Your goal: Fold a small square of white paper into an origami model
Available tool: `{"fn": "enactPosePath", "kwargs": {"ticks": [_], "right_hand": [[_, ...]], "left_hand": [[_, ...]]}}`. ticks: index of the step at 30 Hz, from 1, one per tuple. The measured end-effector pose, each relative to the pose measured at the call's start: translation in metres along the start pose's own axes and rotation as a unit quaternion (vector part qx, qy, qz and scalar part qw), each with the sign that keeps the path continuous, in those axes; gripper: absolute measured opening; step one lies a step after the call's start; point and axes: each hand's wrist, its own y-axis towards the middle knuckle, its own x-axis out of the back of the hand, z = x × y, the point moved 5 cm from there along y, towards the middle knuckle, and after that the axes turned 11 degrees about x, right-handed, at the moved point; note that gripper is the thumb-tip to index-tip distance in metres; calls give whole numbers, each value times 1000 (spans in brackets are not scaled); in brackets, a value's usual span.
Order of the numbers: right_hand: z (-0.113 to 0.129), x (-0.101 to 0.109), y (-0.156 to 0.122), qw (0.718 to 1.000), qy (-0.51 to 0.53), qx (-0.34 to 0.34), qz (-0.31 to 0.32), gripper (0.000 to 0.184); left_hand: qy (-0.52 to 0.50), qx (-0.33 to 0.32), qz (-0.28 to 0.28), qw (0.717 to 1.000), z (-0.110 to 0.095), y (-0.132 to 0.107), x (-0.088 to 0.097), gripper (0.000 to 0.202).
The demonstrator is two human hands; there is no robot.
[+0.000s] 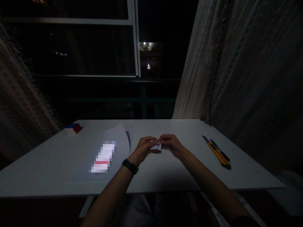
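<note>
A small folded piece of white paper (157,146) is pinched between both my hands above the middle of the white table (47,164). My left hand (145,145), with a dark watch (130,165) on its wrist, grips the paper's left side with closed fingers. Fingers of my right hand (170,143) are closed on the paper's right side. The room is dim, so the paper's folds are hard to make out.
A stack of white sheets (111,151) lies left of my hands. A yellow utility knife (216,154) and a dark pen (220,150) lie at the right. A coloured cube (73,128) sits at the far left corner. Curtains hang on both sides of a dark window.
</note>
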Motion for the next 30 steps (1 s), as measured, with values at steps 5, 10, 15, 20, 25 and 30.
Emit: {"fn": "enactPosePath", "kwargs": {"ticks": [5, 10, 15, 20, 25, 30], "right_hand": [[-3, 0, 2, 999, -5, 25, -21, 34], [-5, -6, 3, 994, -76, 76, -28, 31], [-4, -9, 2, 965, -221, 129, -48, 25], [-1, -5, 2, 955, -245, 145, -84, 24], [-3, 1, 5, 955, -236, 145, -108, 24], [-4, -2, 5, 966, -207, 132, -81, 27]], "left_hand": [[15, -49, -54, 997, -3, 3, 7, 60], [9, -78, -94, 992, -3, 7, 16, 41], [9, -77, -103, 992, -2, 8, 16, 34], [16, -73, -129, 989, -2, 9, 18, 38], [53, -86, -139, 985, -3, 9, 18, 31], [99, -97, -165, 976, -4, 9, 21, 28]]}}
